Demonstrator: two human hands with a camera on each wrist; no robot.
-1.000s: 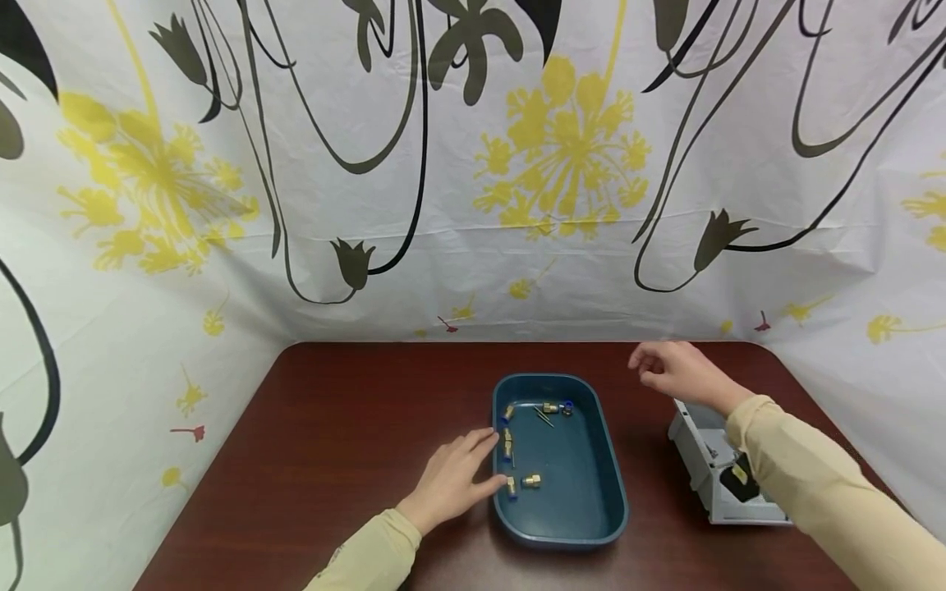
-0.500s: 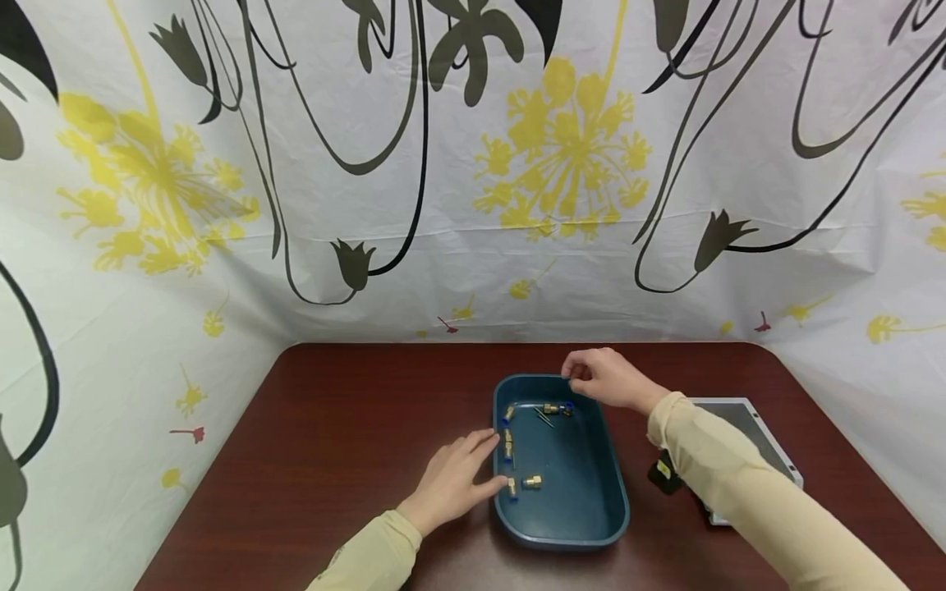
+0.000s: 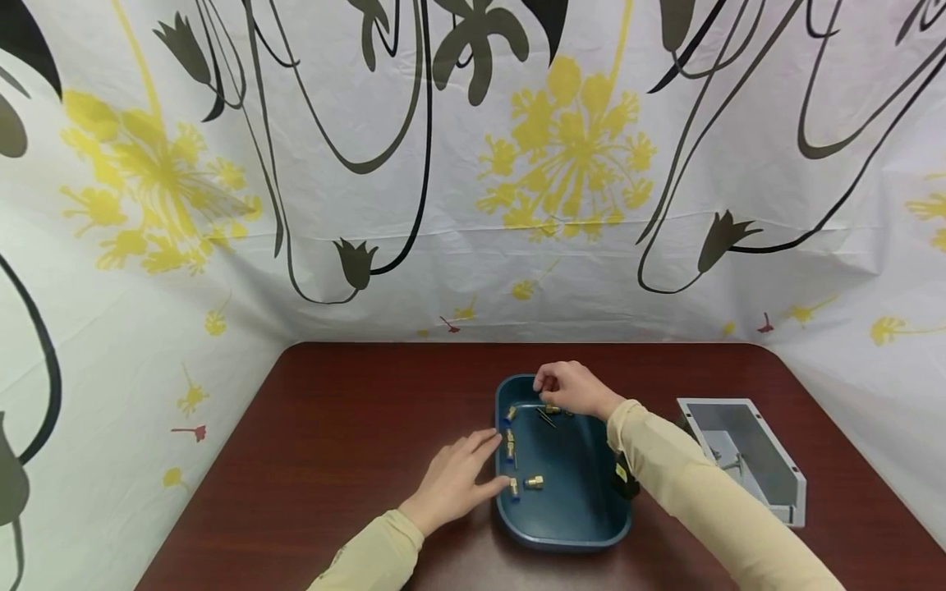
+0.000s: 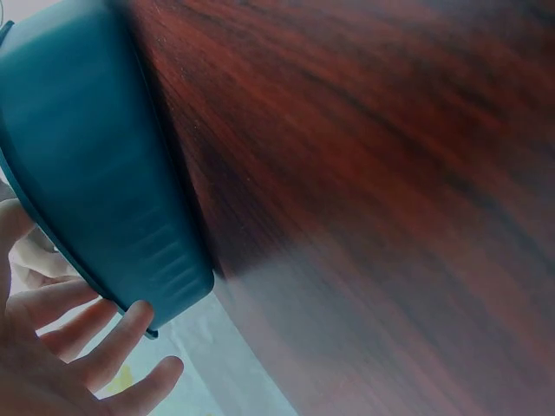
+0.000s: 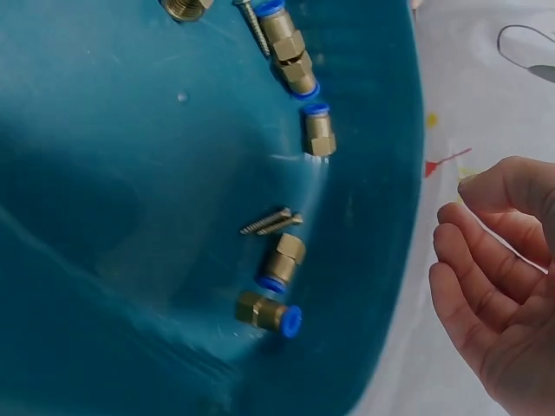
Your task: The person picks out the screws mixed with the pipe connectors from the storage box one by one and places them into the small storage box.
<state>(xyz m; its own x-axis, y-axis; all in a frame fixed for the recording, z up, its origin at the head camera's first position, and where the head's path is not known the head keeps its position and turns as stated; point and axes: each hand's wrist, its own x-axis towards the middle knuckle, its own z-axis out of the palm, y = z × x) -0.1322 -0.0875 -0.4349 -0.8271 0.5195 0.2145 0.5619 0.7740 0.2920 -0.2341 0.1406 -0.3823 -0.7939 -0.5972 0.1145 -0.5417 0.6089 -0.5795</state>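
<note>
A blue tray (image 3: 565, 525) holds several brass push-fit fittings (image 3: 534, 483) with blue collars and a few screws (image 3: 546, 418). My left hand (image 3: 454, 484) rests at the tray's left rim, its fingers spread and fairly straight. In the left wrist view its fingertips touch the rim from outside. Above the tray's far end hovers my right hand (image 3: 572, 388), fingers loosely bent. The right wrist view has nothing visible between its thumb and fingers. Below it lie two fittings (image 5: 284, 260) and a pair of screws (image 5: 270, 222). My right hand partly hides these fittings in the head view.
A grey open-topped box (image 3: 783, 468) stands right of the tray, partly behind my right sleeve (image 3: 702, 492). A black wrist device (image 3: 624, 476) hangs under that forearm. The dark red-brown table (image 3: 355, 427) meets a patterned cloth (image 3: 443, 246) at the back.
My right hand has moved left, from above the grey box to over the tray's far end. More of the grey box shows now. My left hand stays at the rim.
</note>
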